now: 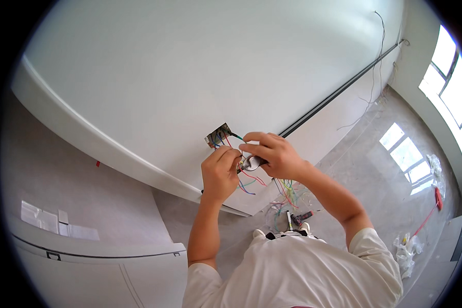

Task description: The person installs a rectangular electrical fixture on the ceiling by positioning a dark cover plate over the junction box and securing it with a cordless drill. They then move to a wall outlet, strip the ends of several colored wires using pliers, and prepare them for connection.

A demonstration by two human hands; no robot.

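In front of me a wall box (218, 135) is set in a pale wall panel, with blue, red and green wires coming out of it. My left hand (219, 173) is closed in a pinch just below the box, at the wires. A pair of pliers (252, 163) with a shiny metal head lies in my right hand (278, 155), its jaws close to my left fingertips. The pliers' handles are mostly hidden by the palm. Loose ends of red and blue wire (245, 191) hang below my hands.
On the floor by my feet lie several coloured wire scraps (285, 203) and a red and black power tool (304, 217). A dark strip (339, 92) runs along the wall. Thin cables (381, 46) hang at the far right. Plastic bags (406, 254) lie on the right floor.
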